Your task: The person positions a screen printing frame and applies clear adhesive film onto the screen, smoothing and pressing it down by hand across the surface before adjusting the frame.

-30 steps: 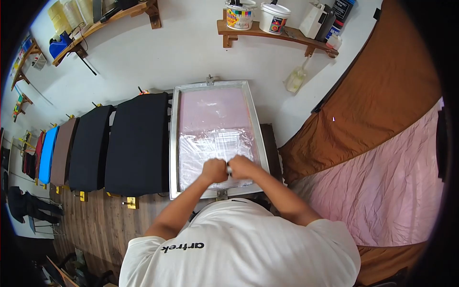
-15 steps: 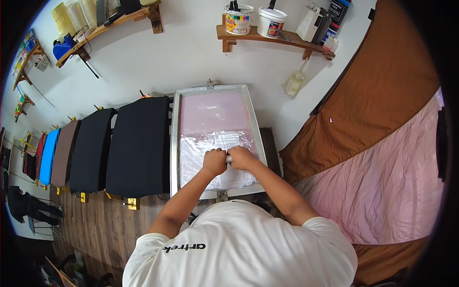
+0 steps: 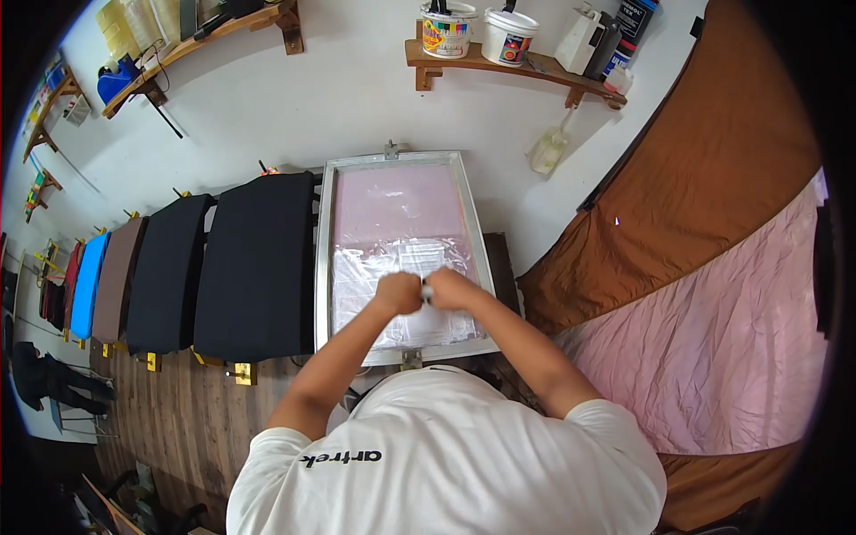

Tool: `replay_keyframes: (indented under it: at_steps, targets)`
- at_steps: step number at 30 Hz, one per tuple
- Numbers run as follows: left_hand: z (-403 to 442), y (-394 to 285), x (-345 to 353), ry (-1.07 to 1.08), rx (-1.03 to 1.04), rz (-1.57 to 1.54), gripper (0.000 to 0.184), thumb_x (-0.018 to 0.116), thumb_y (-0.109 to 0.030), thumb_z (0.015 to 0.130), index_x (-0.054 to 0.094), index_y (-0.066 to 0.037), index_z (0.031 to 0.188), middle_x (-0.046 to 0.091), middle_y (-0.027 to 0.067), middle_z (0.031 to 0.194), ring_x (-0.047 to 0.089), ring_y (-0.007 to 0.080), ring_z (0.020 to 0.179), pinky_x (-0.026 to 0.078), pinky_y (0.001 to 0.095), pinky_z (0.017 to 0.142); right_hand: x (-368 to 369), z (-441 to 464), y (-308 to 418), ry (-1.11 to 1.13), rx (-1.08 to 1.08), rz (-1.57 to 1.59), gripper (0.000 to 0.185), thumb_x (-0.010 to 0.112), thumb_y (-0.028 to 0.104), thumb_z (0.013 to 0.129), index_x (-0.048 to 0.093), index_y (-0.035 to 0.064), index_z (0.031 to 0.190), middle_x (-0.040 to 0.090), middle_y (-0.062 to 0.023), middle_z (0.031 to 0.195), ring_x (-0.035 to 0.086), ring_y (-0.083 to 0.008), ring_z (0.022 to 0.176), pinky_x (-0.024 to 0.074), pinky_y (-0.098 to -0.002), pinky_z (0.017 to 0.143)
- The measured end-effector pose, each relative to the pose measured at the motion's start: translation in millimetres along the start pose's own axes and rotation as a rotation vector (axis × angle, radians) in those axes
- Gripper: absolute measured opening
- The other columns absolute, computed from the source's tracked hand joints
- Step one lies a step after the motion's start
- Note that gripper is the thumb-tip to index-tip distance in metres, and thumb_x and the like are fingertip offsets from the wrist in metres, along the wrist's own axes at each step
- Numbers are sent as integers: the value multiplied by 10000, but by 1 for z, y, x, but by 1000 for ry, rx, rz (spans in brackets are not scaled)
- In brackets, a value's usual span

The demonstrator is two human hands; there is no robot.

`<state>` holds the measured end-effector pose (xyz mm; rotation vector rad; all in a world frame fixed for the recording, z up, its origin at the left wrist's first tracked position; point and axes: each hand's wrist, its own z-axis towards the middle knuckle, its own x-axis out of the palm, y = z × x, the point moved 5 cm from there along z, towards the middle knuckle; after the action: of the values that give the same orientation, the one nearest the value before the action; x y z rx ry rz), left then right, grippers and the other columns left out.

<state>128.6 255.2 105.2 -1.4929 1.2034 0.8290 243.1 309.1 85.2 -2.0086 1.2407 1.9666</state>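
My left hand [image 3: 398, 294] and my right hand [image 3: 451, 290] are both closed in fists, knuckles facing each other, above the lower half of a framed printing screen [image 3: 325, 267]. Between them shows a small white object [image 3: 427, 292], gripped from both sides; its kind is mostly hidden by my fingers and blurred. The screen has a metal frame and a pinkish mesh [image 3: 397, 201]. Shiny, wrinkled clear film [image 3: 366, 267] covers its lower part, just under my hands.
Black-covered boards [image 3: 254, 267], a brown one [image 3: 116, 281] and a blue one [image 3: 89, 285] line up to the left. Wall shelves [image 3: 499, 64] hold tubs and bottles. Brown and pink fabric [image 3: 687, 178] hangs at right. Another person [image 3: 58, 379] stands far left.
Both fists stay together over the lower part of the screen and are now slightly blurred by motion. The whole view has shifted a little.
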Motion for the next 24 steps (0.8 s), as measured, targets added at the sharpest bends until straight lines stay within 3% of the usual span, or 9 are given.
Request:
replay_keyframes:
  at_steps: [2,5,14,19,21,24]
  targets:
    - [22,10,-1,-90,-1,1,217,691,-232,733,747,-72,868,737,168,916,727,343,871,592,444,765,-9,17,-4,-92,46,-53,194,690,103,708,741,8,869,702,-259,913,693,-418,880,568,-479,797]
    - [23,12,0,-90,-12,11,225,695,-246,726,746,-62,846,734,183,908,725,355,871,593,437,766,-18,15,6,-8,38,-94,198,692,114,706,744,13,869,701,-262,925,696,-410,888,572,-478,800]
    - [-52,-19,26,93,50,-55,228,696,-272,713,750,-84,831,736,186,866,729,350,847,589,449,782,20,-54,39,181,4,-71,263,705,153,647,735,-4,857,703,-255,848,693,-422,831,565,-474,803]
    - [-33,-12,14,298,18,-108,414,730,-383,731,756,-63,993,738,185,1017,713,342,980,574,434,854,7,-31,26,212,-58,19,282,719,149,646,734,-24,868,703,-266,868,697,-420,849,567,-460,794]
    - [-12,-4,-5,207,1,-81,410,730,-364,734,752,-59,1007,736,189,1031,711,349,993,574,445,858,-16,-13,24,117,-62,36,227,707,125,659,742,3,847,709,-252,881,702,-409,852,569,-463,788]
    - [21,11,-26,62,-56,-66,252,693,-214,733,749,-68,931,741,180,981,721,347,948,586,441,817,-29,23,5,6,-31,-2,193,699,114,676,744,20,839,702,-258,865,701,-413,842,569,-461,779]
